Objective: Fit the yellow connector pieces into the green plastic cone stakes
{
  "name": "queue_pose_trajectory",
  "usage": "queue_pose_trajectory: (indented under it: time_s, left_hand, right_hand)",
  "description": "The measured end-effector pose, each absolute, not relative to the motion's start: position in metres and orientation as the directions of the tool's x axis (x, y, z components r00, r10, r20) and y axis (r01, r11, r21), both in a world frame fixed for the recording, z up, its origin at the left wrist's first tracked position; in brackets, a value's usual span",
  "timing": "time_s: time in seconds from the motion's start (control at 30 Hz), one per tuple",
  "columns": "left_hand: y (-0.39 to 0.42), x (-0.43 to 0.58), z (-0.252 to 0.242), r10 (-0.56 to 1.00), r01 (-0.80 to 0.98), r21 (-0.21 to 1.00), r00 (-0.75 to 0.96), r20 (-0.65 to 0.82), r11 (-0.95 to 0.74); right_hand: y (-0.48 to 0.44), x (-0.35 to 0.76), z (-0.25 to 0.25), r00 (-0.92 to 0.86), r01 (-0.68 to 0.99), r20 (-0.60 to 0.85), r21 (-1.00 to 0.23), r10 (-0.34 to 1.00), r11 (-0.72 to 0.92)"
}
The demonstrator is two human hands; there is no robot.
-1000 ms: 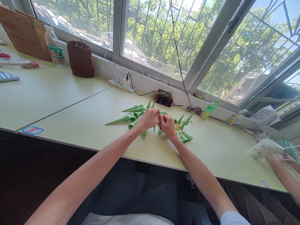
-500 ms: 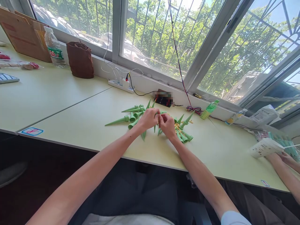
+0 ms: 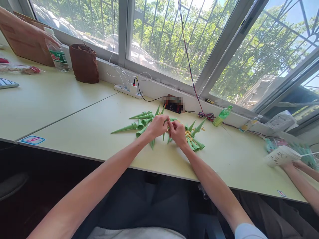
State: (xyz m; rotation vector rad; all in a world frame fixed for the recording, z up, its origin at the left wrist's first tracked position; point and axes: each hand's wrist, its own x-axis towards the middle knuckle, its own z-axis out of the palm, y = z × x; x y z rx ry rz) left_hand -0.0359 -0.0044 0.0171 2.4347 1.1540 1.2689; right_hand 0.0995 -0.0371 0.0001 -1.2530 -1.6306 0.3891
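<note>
A heap of green plastic cone spikes [image 3: 139,122] with small yellow pieces [image 3: 188,135] lies on the pale table [image 3: 87,132] in front of me. My left hand [image 3: 157,126] and my right hand [image 3: 177,132] meet over the middle of the heap, fingers curled and pinched together on a small green spike between them. The piece they grip is mostly hidden by the fingers. More green spikes [image 3: 195,144] lie just right of my right hand.
A white power strip [image 3: 127,90] with cables, a dark device [image 3: 174,104] and a green bottle [image 3: 222,116] sit along the window sill. A brown pouch [image 3: 84,63], water bottle [image 3: 56,50] and cardboard box stand far left, with another person's hand on the bottle. Another person's hands [image 3: 300,165] hold a packet far right.
My hands stay over the heap with only slight finger movement. A person's arm has come in at the top left and reached the water bottle.
</note>
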Motion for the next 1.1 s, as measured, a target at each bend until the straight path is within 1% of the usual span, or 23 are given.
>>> queue_pose_trajectory:
  time_s: [0.27, 0.5, 0.93, 1.1]
  left_hand:
    - [-0.0032, -0.0353, 0.0161, 0.687, 0.55, 0.455, 0.346, 0.639, -0.7]
    - [-0.0041, -0.0353, 0.0171, 0.685, 0.544, 0.457, 0.349, 0.639, -0.703]
    - [-0.0051, -0.0361, 0.0187, 0.699, 0.562, 0.455, 0.357, 0.62, -0.691]
    - [-0.0049, -0.0368, 0.0181, 0.7, 0.568, 0.447, 0.37, 0.611, -0.691]
  right_hand:
    - [-0.0367, 0.1, 0.0005, 0.037, 0.538, 0.49, -0.744, 0.871, 0.396]
    - [-0.0382, 0.0995, 0.0012, 0.027, 0.57, 0.517, -0.711, 0.856, 0.412]
    - [-0.0389, 0.0996, 0.0006, 0.032, 0.561, 0.478, -0.735, 0.878, 0.38]
    - [-0.0387, 0.0996, 0.0, 0.025, 0.555, 0.485, -0.734, 0.874, 0.391]
